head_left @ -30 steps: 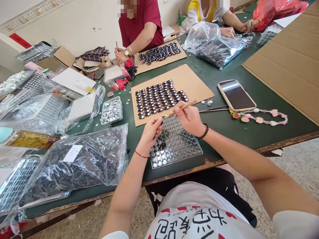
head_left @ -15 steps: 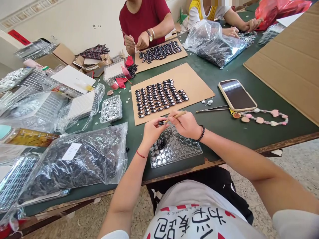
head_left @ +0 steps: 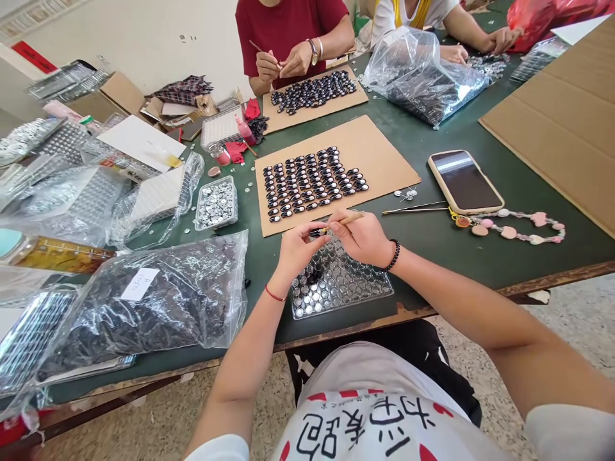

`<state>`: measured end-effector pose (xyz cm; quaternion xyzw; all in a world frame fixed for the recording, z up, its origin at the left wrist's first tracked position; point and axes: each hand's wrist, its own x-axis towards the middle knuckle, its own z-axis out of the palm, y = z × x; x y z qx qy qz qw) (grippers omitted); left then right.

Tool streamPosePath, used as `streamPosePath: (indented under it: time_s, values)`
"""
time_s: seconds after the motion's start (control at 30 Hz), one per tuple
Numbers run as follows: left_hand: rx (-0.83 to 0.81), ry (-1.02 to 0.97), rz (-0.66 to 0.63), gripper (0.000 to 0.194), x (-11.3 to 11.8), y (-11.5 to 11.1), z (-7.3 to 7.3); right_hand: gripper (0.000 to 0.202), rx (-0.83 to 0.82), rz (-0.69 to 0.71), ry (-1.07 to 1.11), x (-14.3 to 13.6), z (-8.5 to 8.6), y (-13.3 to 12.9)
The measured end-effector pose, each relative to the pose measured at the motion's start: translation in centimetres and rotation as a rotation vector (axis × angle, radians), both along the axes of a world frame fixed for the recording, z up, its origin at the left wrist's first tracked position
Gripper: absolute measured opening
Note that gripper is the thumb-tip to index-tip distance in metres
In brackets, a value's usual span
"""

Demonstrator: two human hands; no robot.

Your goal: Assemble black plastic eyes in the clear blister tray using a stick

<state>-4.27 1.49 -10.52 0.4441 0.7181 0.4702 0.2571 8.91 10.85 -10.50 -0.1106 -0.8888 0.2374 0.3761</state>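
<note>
Right hand pinches a thin wooden stick between thumb and fingertips. The stick is pale tan, smooth and straight. Its long axis runs nearly level across the view, rising slightly to the right; the working tip points left toward the other hand and the free end sticks out past the knuckles.

Left hand has thumb and forefinger pressed together on a small dark piece; too small to tell its shape. The stick's tip meets this piece. Both hands hover just above the table's near edge.

Under the hands lies a clear plastic blister tray, rectangular, glossy, with a grid of round cells that catch the light. One cell near the left wrist holds something dark.

Beyond the hands lies a flat brown cardboard sheet, matte, bearing rows of small glossy black ovals with pale rims.

Table is covered in dull dark green, with a worn wooden edge. To the right lie thin metal tweezers, a smartphone face up in a pale case, and a strand of pink beads. To the left is a crinkled clear bag of dark parts with a white label, and a small clear tub of silvery discs.

A person in a red shirt sits across the table.
</note>
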Motion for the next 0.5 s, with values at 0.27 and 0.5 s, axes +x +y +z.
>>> streamPosePath:
  time_s: [0.27,0.5]
  values:
    - [0.022,-0.039,0.014,0.02,0.5,-0.1,-0.1,0.033,0.023,0.044,-0.049,-0.1,0.2,-0.2]
    - [-0.007,-0.064,-0.048,0.02,1.2,-0.1,-0.2,0.041,-0.942,0.079,0.065,-1.2,0.1,1.4]
